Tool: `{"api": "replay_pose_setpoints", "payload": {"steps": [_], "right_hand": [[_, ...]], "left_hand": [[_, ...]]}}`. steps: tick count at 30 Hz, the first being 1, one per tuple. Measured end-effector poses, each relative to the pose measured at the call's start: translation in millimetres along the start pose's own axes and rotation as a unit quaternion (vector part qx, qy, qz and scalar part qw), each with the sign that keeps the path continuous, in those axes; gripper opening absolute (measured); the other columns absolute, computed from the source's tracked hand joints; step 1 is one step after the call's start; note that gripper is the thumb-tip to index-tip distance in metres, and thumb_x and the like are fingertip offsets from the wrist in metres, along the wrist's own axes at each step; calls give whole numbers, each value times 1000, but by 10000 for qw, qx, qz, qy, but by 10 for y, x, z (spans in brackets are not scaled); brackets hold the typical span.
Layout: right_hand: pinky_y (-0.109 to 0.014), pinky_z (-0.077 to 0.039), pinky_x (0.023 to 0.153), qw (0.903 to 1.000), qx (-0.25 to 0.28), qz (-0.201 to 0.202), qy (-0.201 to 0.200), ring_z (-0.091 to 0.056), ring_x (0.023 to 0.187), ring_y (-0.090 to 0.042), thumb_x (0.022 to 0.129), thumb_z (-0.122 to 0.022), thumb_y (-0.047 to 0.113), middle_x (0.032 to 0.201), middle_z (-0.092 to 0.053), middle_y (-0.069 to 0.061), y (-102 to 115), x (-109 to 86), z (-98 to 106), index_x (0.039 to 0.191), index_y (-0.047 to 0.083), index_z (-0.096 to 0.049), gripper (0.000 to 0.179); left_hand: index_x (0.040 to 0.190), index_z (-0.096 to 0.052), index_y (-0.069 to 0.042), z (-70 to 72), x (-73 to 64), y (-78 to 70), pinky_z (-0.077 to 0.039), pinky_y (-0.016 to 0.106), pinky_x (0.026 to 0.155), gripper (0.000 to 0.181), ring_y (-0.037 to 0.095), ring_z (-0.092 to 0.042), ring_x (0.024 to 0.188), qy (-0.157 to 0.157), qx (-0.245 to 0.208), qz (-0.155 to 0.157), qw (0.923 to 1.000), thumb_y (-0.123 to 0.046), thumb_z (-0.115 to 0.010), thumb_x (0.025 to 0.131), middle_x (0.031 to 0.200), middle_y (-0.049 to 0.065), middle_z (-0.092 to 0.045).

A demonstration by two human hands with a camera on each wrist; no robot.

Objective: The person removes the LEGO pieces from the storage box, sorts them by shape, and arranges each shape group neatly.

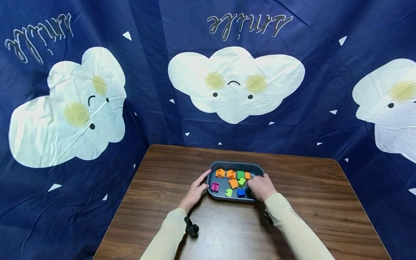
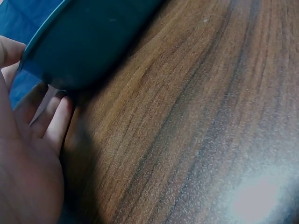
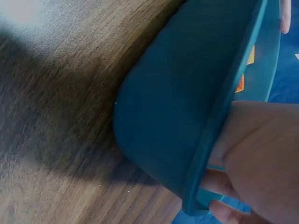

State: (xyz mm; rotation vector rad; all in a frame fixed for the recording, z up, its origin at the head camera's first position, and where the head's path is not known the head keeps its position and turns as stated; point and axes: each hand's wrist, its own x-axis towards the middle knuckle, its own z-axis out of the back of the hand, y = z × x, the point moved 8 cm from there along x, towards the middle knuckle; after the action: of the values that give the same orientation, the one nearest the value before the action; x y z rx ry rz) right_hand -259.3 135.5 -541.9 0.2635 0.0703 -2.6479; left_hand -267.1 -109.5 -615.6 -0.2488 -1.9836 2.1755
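A blue-grey tray (image 1: 234,198) with a raised rim holds several toy building bricks. Orange bricks (image 1: 220,173) lie toward its back and middle, beside a green brick (image 1: 240,174). Lime bricks (image 1: 229,192), a magenta brick (image 1: 215,187) and a blue brick (image 1: 241,193) lie nearer the front. My left hand (image 1: 194,192) rests at the tray's left end, fingers extended, thumb and finger at the rim. Over the right end, my right hand (image 1: 261,186) reaches inside past the rim. Its fingertips are mostly hidden, and I cannot tell whether they hold a brick.
The tray stands on a brown wood-grain table (image 1: 162,184), toward its back edge. A dark blue cloth (image 1: 152,122) with printed clouds hangs behind and at both sides. A black wrist camera (image 1: 191,228) is strapped at the left sleeve.
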Motion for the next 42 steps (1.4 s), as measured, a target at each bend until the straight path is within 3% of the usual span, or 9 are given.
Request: {"api": "replay_pose_setpoints", "payload": {"steps": [9, 13, 16, 22, 27, 32, 37, 42], "right_hand": [[-56, -49, 85, 9997, -252, 9, 30, -64, 75, -20, 86, -81, -3, 83, -74, -2, -29, 19, -52, 82, 17, -71, 22], [-57, -54, 84, 9998, -160, 35, -136, -65, 75, -22, 88, -80, 1, 82, -74, -3, -41, 5, -10, 81, 16, -71, 18], [-54, -58, 79, 9992, -46, 109, -385, -68, 79, -23, 87, -81, 5, 88, -73, -5, -37, -31, 66, 91, 14, -77, 11], [-39, -58, 60, 9926, 467, 280, -1085, -59, 69, -18, 86, -82, 11, 101, -63, -10, 12, -184, 331, 116, 9, -75, 32], [-31, -51, 57, 9821, 998, 303, -1568, -53, 69, -12, 88, -81, 15, 109, -57, -7, 99, -359, 506, 125, 11, -69, 39], [-29, -52, 64, 9654, 1616, 571, -1965, -53, 80, -10, 88, -80, 14, 117, -59, -3, 315, -556, 575, 128, 11, -68, 42], [-28, -55, 75, 9477, 2230, 906, -2097, -55, 90, -8, 86, -80, 15, 118, -60, 2, 606, -669, 505, 124, 10, -69, 41], [-24, -54, 76, 9359, 2576, 1242, -2058, -53, 90, -6, 87, -82, 19, 115, -57, 5, 901, -685, 338, 124, 12, -72, 38]], "left_hand": [[161, -42, -6, -71, -91, -244, -44, 57, 114, 63, 43, -39, 150, 97, -24, 59, 9999, 2, -49, 99, 168, 19, -33], [162, -43, -11, -53, -46, -103, -44, 58, 114, 63, 42, -40, 149, 110, -18, 117, 9999, 1, -49, 100, 169, 17, -33], [162, -43, -16, -28, -3, 29, -42, 58, 115, 65, 39, -41, 149, 116, -46, 172, 9998, 0, -50, 100, 170, 13, -33], [160, -48, -24, 14, 20, 91, -44, 55, 114, 66, 36, -44, 148, 205, -141, 188, 9995, -3, -56, 98, 169, 9, -36], [161, -46, -21, 10, 23, 72, -45, 54, 114, 66, 38, -43, 148, 299, -145, 88, 9994, -2, -56, 98, 169, 12, -35], [162, -44, -19, 20, 18, 48, -44, 56, 114, 66, 39, -41, 149, 271, -121, 107, 9995, 0, -54, 100, 169, 14, -34], [162, -44, -22, 32, 12, 31, -42, 57, 116, 65, 39, -40, 150, 225, -64, 189, 9995, -3, -54, 100, 170, 13, -33], [161, -45, -24, 27, 18, 25, -41, 54, 117, 65, 37, -39, 151, 278, -41, 183, 9994, -4, -55, 101, 170, 11, -33]]}}
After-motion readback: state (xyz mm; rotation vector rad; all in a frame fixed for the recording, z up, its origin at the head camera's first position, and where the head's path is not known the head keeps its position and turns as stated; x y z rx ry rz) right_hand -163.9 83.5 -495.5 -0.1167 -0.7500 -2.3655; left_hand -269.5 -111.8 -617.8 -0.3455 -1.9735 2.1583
